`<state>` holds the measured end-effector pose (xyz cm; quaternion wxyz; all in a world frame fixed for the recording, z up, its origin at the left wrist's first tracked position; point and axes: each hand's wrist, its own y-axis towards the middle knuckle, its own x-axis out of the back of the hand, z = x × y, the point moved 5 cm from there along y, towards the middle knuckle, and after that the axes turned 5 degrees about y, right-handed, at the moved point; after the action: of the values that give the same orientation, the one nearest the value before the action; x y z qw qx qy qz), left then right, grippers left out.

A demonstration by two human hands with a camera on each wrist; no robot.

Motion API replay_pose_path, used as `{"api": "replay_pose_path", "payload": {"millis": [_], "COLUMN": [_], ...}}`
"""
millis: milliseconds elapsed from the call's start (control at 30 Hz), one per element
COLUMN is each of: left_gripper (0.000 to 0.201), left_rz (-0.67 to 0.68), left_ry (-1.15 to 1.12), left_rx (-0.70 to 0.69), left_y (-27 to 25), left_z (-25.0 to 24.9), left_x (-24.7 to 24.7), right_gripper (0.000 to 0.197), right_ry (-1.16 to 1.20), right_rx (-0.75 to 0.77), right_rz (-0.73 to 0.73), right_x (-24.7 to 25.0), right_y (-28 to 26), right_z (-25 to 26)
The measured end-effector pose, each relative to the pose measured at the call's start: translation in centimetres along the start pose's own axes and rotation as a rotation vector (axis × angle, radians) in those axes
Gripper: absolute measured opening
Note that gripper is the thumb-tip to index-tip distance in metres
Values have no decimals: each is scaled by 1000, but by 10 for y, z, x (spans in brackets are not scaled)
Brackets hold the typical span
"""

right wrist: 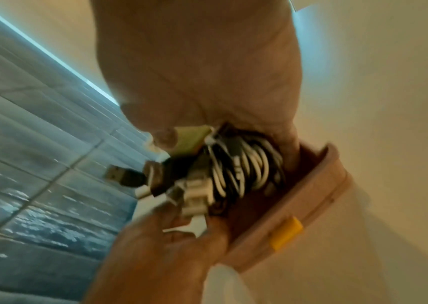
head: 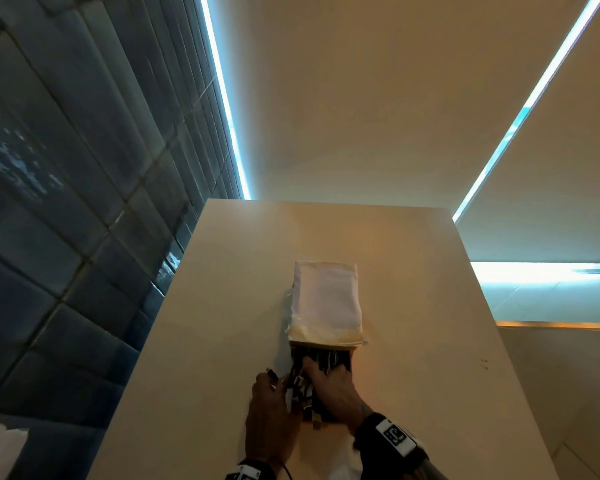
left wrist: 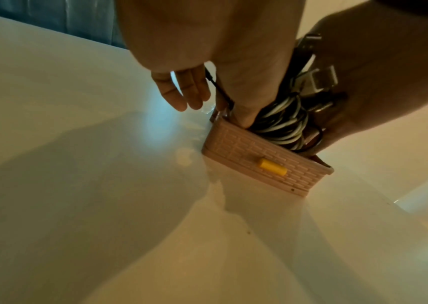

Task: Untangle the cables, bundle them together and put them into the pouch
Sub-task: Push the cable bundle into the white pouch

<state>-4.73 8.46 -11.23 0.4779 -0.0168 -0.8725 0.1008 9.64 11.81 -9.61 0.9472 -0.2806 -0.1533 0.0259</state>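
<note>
Inside pink brick-textured pouch (left wrist: 257, 156), coiled black-and-white cables (left wrist: 283, 121), both hands' grip clamped on them.

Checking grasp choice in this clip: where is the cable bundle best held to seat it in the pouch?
Probably across the coiled middle of the cable bundle, coming from above: the loops are compact there, while loose plugs stick out at the end outside the pouch. The right hand presses down there; the left hand holds the plug end.
</note>
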Motion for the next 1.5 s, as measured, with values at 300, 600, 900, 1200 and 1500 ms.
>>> {"api": "replay_pose_path", "payload": {"millis": [300, 600, 900, 1200, 1500], "left_gripper": [30, 9, 19, 29, 17], "left_rz": [-43, 14, -32, 208, 449], "left_ry": [102, -19, -45, -23, -566], "left_rx": [-80, -104, 4, -21, 357], "left_y": [-5, -3, 6, 2, 12], "left_z": [-1, -14, -19, -19, -10], "left_x": [15, 24, 15, 13, 34], "right_gripper": [13, 26, 27, 13, 28], "right_ry": [-598, -416, -269, -374, -242], "right_rx": [134, 122, 252, 194, 128], "right_rz": [63, -100, -178, 152, 38], "right_x": [50, 57, 44, 61, 79], "right_y": [-22, -3, -24, -30, -20], "right_z": [-12, -29, -44, -37, -26]}}
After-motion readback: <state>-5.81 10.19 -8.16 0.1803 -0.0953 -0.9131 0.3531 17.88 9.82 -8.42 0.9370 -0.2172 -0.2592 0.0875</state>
